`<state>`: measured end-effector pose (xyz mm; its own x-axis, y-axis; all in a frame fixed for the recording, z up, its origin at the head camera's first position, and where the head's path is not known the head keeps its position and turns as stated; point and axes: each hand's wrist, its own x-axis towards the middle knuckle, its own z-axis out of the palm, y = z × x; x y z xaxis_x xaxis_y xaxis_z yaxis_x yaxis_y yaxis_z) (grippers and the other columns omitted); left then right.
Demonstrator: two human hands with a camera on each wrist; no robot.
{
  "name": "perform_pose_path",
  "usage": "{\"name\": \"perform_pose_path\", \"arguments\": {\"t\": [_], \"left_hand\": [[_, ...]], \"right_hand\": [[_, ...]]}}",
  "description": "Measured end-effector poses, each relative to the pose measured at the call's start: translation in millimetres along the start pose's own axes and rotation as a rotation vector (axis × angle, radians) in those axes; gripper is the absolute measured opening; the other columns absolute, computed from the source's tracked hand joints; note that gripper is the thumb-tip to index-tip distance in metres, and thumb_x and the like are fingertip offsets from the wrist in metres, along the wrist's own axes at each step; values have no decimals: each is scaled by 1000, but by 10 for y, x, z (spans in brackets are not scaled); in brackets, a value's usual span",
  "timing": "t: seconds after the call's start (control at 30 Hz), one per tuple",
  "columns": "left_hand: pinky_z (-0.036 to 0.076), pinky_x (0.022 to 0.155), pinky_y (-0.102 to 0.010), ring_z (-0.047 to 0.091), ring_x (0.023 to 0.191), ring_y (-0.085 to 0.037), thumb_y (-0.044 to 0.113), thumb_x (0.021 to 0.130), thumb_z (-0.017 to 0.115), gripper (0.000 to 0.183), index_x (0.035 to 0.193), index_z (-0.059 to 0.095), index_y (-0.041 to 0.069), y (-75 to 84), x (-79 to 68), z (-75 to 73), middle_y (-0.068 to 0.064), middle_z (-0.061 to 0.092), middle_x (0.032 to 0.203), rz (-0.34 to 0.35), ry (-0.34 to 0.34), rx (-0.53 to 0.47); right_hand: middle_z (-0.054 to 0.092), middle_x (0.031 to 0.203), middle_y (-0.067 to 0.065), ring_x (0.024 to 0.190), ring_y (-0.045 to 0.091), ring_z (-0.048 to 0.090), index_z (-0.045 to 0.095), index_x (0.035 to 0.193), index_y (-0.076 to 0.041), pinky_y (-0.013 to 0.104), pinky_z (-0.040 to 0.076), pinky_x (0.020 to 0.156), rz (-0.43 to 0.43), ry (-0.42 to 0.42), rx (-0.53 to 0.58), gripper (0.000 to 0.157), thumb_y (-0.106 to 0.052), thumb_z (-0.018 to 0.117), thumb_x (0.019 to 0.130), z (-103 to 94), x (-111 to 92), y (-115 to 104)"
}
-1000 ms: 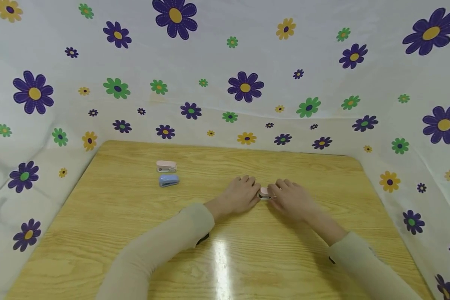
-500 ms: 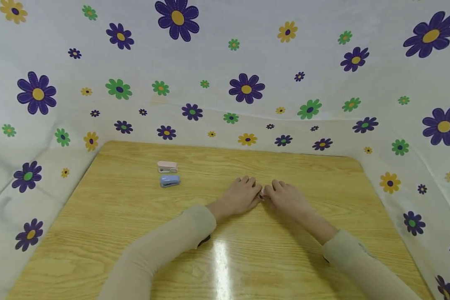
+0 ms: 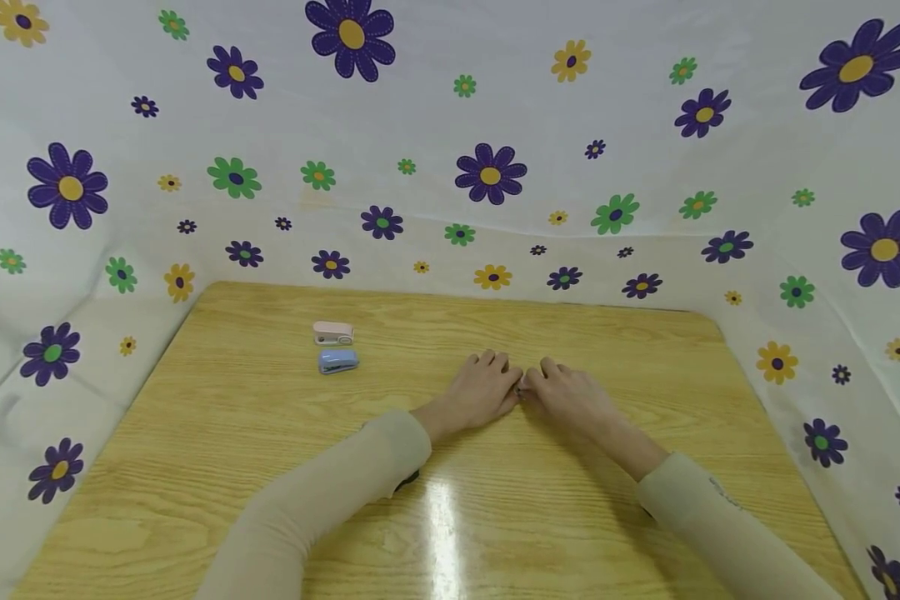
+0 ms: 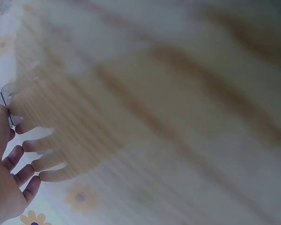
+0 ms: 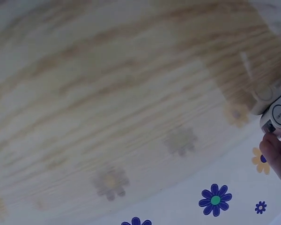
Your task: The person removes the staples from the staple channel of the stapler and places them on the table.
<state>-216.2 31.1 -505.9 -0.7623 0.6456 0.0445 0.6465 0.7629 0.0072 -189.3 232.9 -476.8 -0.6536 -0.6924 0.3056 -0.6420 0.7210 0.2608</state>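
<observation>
Left hand (image 3: 482, 392) and right hand (image 3: 572, 402), just right of frame center, fingers curled, apparently pinching a pale stapler (image 5: 276, 116) (mostly hidden), pink stapler (image 3: 333, 332) and blue stapler (image 3: 337, 360) at center left.

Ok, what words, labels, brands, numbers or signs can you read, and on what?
None can be read.
Held stapler: an oval mark, too small and blurred to read.
Right sleeve: dark marks, too small to tell whether they are lettering.
Far pink stapler and blue stapler: no legible text.
</observation>
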Motion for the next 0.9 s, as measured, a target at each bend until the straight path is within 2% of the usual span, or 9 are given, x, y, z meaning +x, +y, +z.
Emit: {"name": "perform_pose_path", "arguments": {"t": [0.2, 0.43, 0.7, 0.9], "left_hand": [[54, 102, -42, 58, 124, -23, 48, 113, 41, 34, 127, 61, 24, 3, 4, -5, -2, 61, 133, -3, -10, -4], [54, 102, -42, 58, 124, -24, 47, 113, 43, 32, 127, 61, 24, 1, 18, 29, -3, 61, 134, -13, -6, -6], [53, 103, -44, 58, 124, -24, 44, 112, 44, 31, 129, 61, 24, 18, 33, 14, -3, 62, 134, -25, -13, -22], [53, 103, -43, 58, 124, -24, 44, 112, 46, 31, 131, 61, 25, 28, 28, -19, -2, 61, 134, -42, -17, -38]], "right_hand": [[54, 82, 3, 54, 11, 42, 61, 93, -11, 23, 38, 43, -33, 35, -10, 29, -33, 80, 95, 38, -14, 25], [52, 81, 3, 54, 10, 42, 59, 92, -8, 21, 38, 43, -133, 63, -67, 27, -27, 77, 98, 82, -20, 58], [53, 79, 3, 54, 9, 43, 58, 90, -7, 19, 36, 43, -167, 104, -95, 32, -25, 84, 90, 149, -13, 80], [54, 79, 5, 54, 10, 45, 58, 90, -5, 20, 36, 43, -187, 115, -110, 26, -23, 74, 97, 166, -11, 100]]}}
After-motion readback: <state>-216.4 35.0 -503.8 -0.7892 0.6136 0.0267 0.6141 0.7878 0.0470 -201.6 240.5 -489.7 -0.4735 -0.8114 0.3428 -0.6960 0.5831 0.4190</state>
